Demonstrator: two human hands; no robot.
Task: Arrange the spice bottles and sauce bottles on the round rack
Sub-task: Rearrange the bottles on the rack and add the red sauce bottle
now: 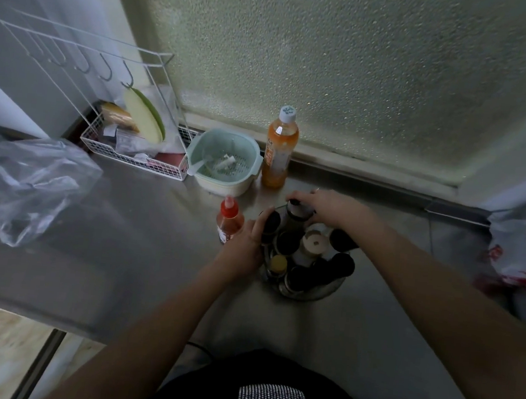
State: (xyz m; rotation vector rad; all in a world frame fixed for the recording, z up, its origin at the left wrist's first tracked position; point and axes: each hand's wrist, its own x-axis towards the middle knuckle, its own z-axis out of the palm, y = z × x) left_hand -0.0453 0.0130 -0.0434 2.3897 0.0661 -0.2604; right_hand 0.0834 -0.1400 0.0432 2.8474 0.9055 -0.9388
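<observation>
The round rack (317,293) stands on the steel counter, packed with several dark-capped bottles, a yellow-capped one (278,263) and a white-lidded jar (315,242). My right hand (328,205) reaches over the rack's far side, fingers closed around the top of a tall dark bottle (296,216). My left hand (244,248) rests against the rack's left side, fingers on a black-capped bottle (271,224). A red-capped sauce bottle (228,220) stands on the counter just left of the rack, partly behind my left hand.
A tall orange drink bottle (279,151) and a pale green colander bowl (225,161) stand behind the rack by the frosted window. A white wire basket (132,153) sits at the back left, a clear plastic bag (25,178) at left, another bag (524,254) at right.
</observation>
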